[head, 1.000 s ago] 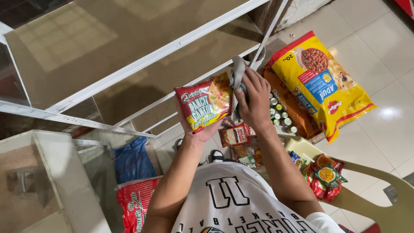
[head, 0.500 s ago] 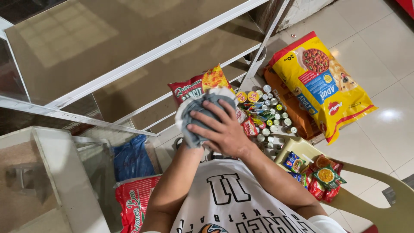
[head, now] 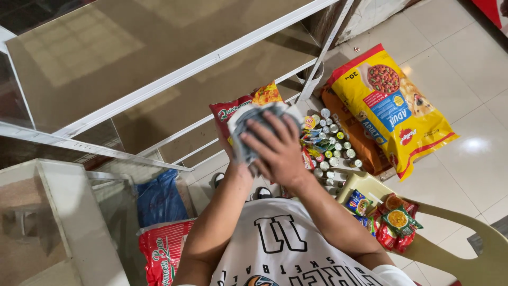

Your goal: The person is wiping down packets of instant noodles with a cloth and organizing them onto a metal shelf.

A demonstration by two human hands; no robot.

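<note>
A red and yellow noodle packet (head: pixel 233 110) is held up in front of my chest. My left hand (head: pixel 236 167) grips it from below and is mostly hidden behind the packet and my other hand. My right hand (head: pixel 275 148) presses a grey-white cloth (head: pixel 246 124) flat against the face of the packet, fingers spread over the cloth. Only the top edge and left corner of the packet show.
A white-framed glass shelf unit (head: pixel 174 71) stands ahead. On the tiled floor lie a large yellow pet-food bag (head: pixel 391 106) and several small cans and sachets (head: pixel 330 143). A cream plastic chair (head: pixel 465 233) at right carries more packets (head: pixel 394 222). A red rice sack (head: pixel 161 254) sits lower left.
The cloth went from the packet's right edge onto its face; my right hand now covers most of the packet and has shifted slightly right and up since half a second ago.
</note>
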